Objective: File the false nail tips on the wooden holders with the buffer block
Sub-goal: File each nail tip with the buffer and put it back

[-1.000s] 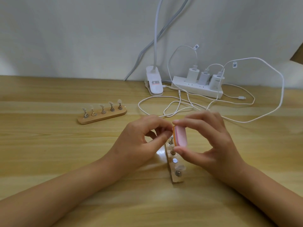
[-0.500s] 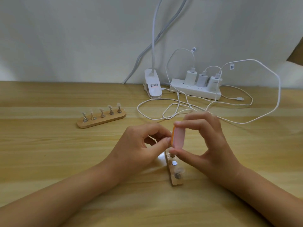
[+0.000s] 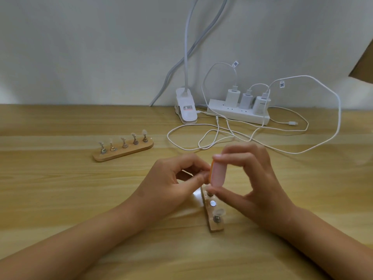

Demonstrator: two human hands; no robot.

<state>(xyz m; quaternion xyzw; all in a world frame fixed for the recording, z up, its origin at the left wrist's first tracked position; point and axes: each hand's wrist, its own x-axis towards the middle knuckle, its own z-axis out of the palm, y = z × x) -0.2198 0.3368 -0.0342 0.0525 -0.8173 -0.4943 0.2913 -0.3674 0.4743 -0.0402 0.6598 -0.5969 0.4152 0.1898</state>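
Note:
My right hand pinches a pink and orange buffer block upright between thumb and fingers, above a wooden holder. That near holder lies end-on toward me, with one clear nail tip on a stand at its near end and a bare metal disc behind it. My left hand has thumb and fingers curled together against the block's orange side, pinching something small that I cannot make out. A second wooden holder with several nail tips on stands lies at the middle left.
At the back stand a white clip-lamp base and a white power strip with three chargers. Loose white cables loop over the wooden table just behind my hands. A brown object juts in at the upper right.
The block has shifted slightly in my right hand against my left fingertips. The view has tilted a little, so the table's contents sit lower in frame.

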